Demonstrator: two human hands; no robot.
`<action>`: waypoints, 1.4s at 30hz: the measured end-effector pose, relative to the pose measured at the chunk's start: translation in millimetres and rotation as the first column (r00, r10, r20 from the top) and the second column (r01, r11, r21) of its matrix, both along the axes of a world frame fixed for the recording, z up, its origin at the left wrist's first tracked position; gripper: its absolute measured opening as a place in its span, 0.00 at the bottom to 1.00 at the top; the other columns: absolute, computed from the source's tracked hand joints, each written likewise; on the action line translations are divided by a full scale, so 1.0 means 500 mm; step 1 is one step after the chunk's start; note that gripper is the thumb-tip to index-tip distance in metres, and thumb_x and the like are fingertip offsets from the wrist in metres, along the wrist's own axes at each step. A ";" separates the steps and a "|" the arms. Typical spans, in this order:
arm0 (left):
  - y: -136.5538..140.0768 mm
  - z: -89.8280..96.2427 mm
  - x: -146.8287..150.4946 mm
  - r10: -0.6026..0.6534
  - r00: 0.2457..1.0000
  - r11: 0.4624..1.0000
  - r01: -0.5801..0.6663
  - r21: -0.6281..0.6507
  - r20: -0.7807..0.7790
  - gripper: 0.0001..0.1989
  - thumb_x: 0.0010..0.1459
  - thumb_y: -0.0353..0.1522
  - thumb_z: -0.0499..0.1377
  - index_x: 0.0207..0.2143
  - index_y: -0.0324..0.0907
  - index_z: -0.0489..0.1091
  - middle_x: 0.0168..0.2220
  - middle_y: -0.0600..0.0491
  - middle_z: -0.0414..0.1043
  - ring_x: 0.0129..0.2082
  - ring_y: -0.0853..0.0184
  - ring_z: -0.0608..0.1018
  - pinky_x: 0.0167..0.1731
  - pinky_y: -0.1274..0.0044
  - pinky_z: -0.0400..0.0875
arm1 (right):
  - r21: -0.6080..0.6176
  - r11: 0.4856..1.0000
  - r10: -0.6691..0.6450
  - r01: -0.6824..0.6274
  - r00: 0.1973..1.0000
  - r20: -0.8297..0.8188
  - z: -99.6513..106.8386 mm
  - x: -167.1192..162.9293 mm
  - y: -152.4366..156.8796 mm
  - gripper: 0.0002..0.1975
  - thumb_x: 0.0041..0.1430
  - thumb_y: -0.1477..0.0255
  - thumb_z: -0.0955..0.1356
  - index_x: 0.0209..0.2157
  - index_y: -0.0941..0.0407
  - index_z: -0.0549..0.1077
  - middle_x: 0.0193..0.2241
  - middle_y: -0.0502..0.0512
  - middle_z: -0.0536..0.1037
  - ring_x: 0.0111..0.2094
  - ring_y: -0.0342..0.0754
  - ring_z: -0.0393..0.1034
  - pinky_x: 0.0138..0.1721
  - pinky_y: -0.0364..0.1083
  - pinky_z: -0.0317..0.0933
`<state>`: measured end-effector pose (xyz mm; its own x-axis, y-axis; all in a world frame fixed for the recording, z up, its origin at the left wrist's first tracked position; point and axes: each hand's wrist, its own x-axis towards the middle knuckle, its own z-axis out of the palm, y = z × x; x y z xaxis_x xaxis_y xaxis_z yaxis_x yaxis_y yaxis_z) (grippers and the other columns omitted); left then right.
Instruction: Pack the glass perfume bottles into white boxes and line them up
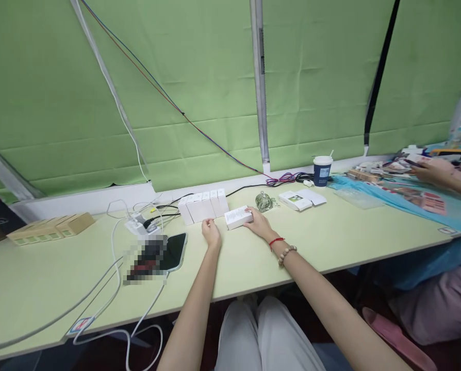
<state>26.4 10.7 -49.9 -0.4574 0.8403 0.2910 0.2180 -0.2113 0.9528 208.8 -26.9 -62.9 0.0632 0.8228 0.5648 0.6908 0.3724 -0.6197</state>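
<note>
My right hand [258, 223], with a red string and a beaded bracelet at the wrist, grips the right end of a small white box [237, 218] with printed text on its top. Just left of that box, my left hand [211, 234] rests near the table with its fingers curled; whether anything is inside them is hidden. Behind my left hand stands a row of several white boxes [202, 207], side by side. To the right lie a clear bag with a greenish coil [263, 202] and an opened white box [295, 200] with its flap out.
A phone [175, 251], a power strip [137, 225] and white cables occupy the left side. Brown boxes [52, 228] sit farther left. A paper cup [322, 171] stands at the back. Another person's hand [427, 172] holds a dark object over the cluttered right end.
</note>
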 end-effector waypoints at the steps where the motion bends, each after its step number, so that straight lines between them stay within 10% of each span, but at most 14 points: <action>1: -0.010 0.000 0.001 -0.015 1.000 1.000 0.015 -0.001 0.005 0.06 0.52 0.30 0.46 0.28 0.42 0.62 0.30 0.55 0.66 0.26 0.72 0.68 0.33 0.77 0.63 | 0.008 1.000 -0.020 0.020 1.000 0.016 0.002 -0.001 -0.010 0.25 0.46 0.71 0.67 0.48 0.54 0.62 0.47 0.56 0.68 0.46 0.49 0.64 0.45 0.49 0.60; 11: -0.149 0.011 -0.008 -0.259 0.964 0.965 0.261 -0.025 0.063 0.11 0.52 0.37 0.48 0.32 0.40 0.65 0.31 0.53 0.68 0.19 0.75 0.68 0.21 0.80 0.63 | 0.073 0.993 -0.109 0.097 0.980 0.169 0.031 -0.004 -0.137 0.25 0.50 0.83 0.59 0.50 0.54 0.63 0.46 0.57 0.67 0.47 0.50 0.63 0.42 0.47 0.61; 19: -0.204 0.023 -0.003 -0.434 0.837 0.890 0.455 -0.017 -0.332 0.35 0.35 0.42 0.66 0.47 0.41 0.62 0.45 0.47 0.66 0.46 0.59 0.70 0.43 0.70 0.66 | 0.114 0.993 -0.025 -0.020 0.924 0.381 0.032 -0.016 -0.192 0.21 0.56 0.81 0.57 0.49 0.53 0.66 0.40 0.57 0.72 0.43 0.49 0.65 0.38 0.43 0.61; 32: -0.220 0.029 -0.007 -0.277 0.573 0.791 0.592 0.155 -0.771 0.34 0.45 0.27 0.58 0.54 0.44 0.49 0.54 0.44 0.52 0.56 0.59 0.60 0.50 0.68 0.62 | -0.052 0.995 -0.097 0.083 0.914 -0.395 0.018 0.011 -0.154 0.18 0.53 0.60 0.60 0.38 0.56 0.71 0.39 0.55 0.74 0.28 0.44 0.68 0.34 0.46 0.64; 42: -0.234 0.034 0.000 -0.191 0.593 0.874 0.466 0.139 -0.782 0.32 0.46 0.26 0.55 0.54 0.45 0.50 0.55 0.46 0.51 0.49 0.59 0.68 0.39 0.72 0.70 | -0.116 0.993 -0.053 -0.020 0.805 -0.591 -0.009 0.034 -0.124 0.18 0.46 0.58 0.64 0.31 0.58 0.69 0.38 0.58 0.73 0.41 0.50 0.68 0.25 0.42 0.66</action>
